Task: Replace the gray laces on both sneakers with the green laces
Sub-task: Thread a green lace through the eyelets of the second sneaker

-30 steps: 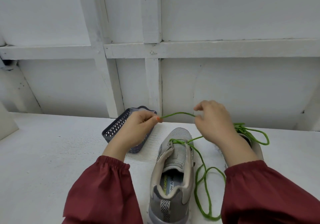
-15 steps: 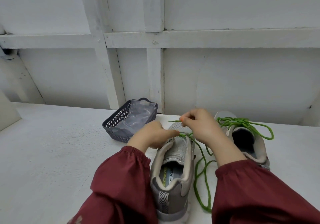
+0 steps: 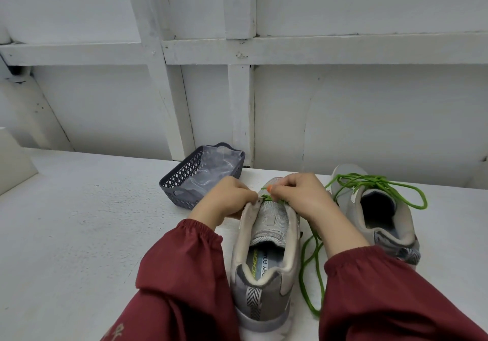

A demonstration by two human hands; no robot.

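Left eyelet flap of the near sneaker [image 3: 266, 282] is gripped by the left hand [image 3: 227, 202], fingers curled. A green lace [image 3: 301, 269] is pinched at the front eyelets by the right hand [image 3: 298, 195] (slack trails toward five o'clock). At two o'clock the second sneaker [image 3: 383, 224] is draped with a second green lace [image 3: 369, 181]. At eleven, a basket [image 3: 182, 179] is seen on the desk [image 3: 79, 222].

The left hand [image 3: 227, 202] and right hand [image 3: 298, 198] cover the toe of the near gray mesh sneaker [image 3: 266, 235]. The bright green cord lace [image 3: 301, 272] vanishes into the right hand's pinch; what the left hand's curled fingers hold is hidden. Dark red sleeves [image 3: 184, 274] leave the bottom edge.
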